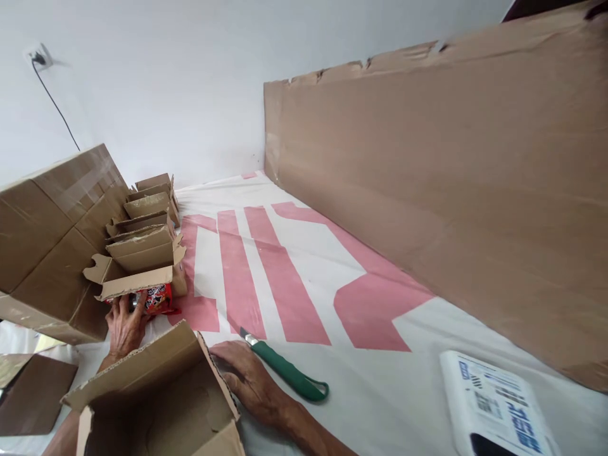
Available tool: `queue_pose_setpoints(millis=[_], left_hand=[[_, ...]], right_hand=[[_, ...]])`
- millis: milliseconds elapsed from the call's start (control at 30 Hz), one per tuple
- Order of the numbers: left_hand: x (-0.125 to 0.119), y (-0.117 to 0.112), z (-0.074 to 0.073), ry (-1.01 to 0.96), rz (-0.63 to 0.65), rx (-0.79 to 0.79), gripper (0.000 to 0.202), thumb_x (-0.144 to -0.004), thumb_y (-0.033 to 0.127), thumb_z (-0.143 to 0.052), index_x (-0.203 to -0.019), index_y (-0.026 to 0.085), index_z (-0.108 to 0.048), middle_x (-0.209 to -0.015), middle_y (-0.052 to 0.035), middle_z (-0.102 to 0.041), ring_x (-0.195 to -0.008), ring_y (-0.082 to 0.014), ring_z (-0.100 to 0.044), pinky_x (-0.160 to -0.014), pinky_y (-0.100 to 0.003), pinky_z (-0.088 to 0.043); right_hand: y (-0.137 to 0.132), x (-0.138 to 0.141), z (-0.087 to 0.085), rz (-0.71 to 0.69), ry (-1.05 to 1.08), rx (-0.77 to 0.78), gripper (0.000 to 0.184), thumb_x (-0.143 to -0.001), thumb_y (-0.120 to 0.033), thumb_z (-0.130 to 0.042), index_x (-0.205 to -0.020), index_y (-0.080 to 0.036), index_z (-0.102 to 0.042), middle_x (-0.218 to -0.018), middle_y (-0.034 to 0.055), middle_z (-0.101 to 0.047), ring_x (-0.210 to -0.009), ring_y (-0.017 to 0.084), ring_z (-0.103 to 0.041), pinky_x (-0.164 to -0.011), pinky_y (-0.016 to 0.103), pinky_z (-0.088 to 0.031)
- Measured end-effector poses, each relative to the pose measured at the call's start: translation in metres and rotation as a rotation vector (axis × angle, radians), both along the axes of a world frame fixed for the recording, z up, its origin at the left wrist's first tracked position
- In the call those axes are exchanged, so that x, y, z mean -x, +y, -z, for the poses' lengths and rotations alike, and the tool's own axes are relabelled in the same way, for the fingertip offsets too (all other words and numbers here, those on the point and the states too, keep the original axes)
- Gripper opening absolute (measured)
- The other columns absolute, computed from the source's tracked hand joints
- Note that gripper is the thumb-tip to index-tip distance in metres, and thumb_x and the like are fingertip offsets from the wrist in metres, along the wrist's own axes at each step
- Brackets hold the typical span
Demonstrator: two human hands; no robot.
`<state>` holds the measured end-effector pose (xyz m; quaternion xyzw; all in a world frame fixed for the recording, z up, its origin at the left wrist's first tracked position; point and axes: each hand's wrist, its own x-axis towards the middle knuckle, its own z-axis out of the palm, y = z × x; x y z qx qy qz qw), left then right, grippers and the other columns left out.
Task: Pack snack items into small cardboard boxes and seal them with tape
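Note:
My left hand (pixel 126 330) reaches past a small cardboard box, its thumb and fingers on a shiny red packet (pixel 158 300). The packet lies in front of a row of cartons, partly under a flap; the fingertips are partly hidden. Nearest to me stands the small cardboard box (pixel 156 405), open at the top, with a bare inside. Against its right side rests my right hand (pixel 254 383), palm down, fingers loosely stretched. Just right of that hand lies a green-handled utility knife (pixel 287 370), blade showing, on the sheet.
Several open cartons (pixel 142 247) line up along a large taped box (pixel 57 234) at left. A tall cardboard panel (pixel 427 183) stands at right. A white printed package (pixel 496 402) lies lower right, and a brown box (pixel 35 392) lower left. White-and-pink sheeting (pixel 351 380) covers the surface.

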<state>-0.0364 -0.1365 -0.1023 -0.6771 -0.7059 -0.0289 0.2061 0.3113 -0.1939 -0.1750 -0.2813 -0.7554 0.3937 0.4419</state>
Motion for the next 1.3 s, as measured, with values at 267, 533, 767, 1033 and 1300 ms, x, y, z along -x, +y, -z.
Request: queue_pose_setpoints(millis=[267,533,767,1033,1300], left_hand=[[-0.005,0.035,-0.005,0.074,-0.024,-0.001,0.056,-0.105,0.032,-0.059,-0.16,0.034,-0.055,-0.159,-0.0226,-0.046,-0.147,-0.044,-0.039,-0.103,-0.059,-0.049],[-0.012,0.078,-0.022,0.066,-0.014,0.026,0.062,-0.104,0.032,-0.058,-0.165,0.03,-0.048,-0.163,-0.0255,-0.041,-0.145,-0.0472,-0.041,-0.101,-0.061,-0.052],[-0.017,0.115,-0.034,0.023,-0.018,0.059,0.063,-0.103,0.034,-0.06,-0.165,0.03,-0.048,-0.167,-0.0256,-0.038,-0.15,-0.0483,-0.036,-0.105,-0.064,-0.05],[-0.016,0.142,-0.034,0.013,-0.025,0.046,0.065,-0.101,0.032,-0.064,-0.164,0.029,-0.049,-0.168,-0.025,-0.036,-0.152,-0.048,-0.033,-0.106,-0.062,-0.049],[-0.017,0.13,-0.047,-0.032,-0.017,0.121,0.072,-0.096,0.029,-0.066,-0.165,0.029,-0.046,-0.17,-0.0241,-0.033,-0.152,-0.0485,-0.032,-0.107,-0.067,-0.047]], right_hand=[[-0.004,-0.004,-0.006,0.042,0.017,-0.047,0.065,-0.109,-0.072,-0.034,-0.141,-0.026,-0.067,-0.132,0.0111,-0.076,-0.123,0.028,-0.069,-0.108,0.044,-0.054],[-0.005,-0.007,-0.016,0.045,-0.012,-0.021,0.068,-0.107,-0.075,-0.034,-0.141,-0.028,-0.068,-0.133,0.0115,-0.076,-0.121,0.03,-0.071,-0.108,0.046,-0.055],[-0.006,-0.006,-0.012,0.025,0.011,0.036,0.062,-0.107,-0.072,-0.038,-0.146,-0.033,-0.066,-0.136,0.0109,-0.075,-0.123,0.034,-0.069,-0.11,0.052,-0.053],[-0.005,-0.005,-0.01,0.033,0.021,0.017,0.06,-0.108,-0.07,-0.038,-0.146,-0.032,-0.066,-0.137,0.0111,-0.075,-0.125,0.032,-0.068,-0.11,0.049,-0.053],[-0.001,0.001,0.001,0.022,0.03,-0.007,0.061,-0.109,-0.069,-0.038,-0.145,-0.028,-0.065,-0.138,0.0119,-0.074,-0.125,0.03,-0.068,-0.11,0.047,-0.052]])
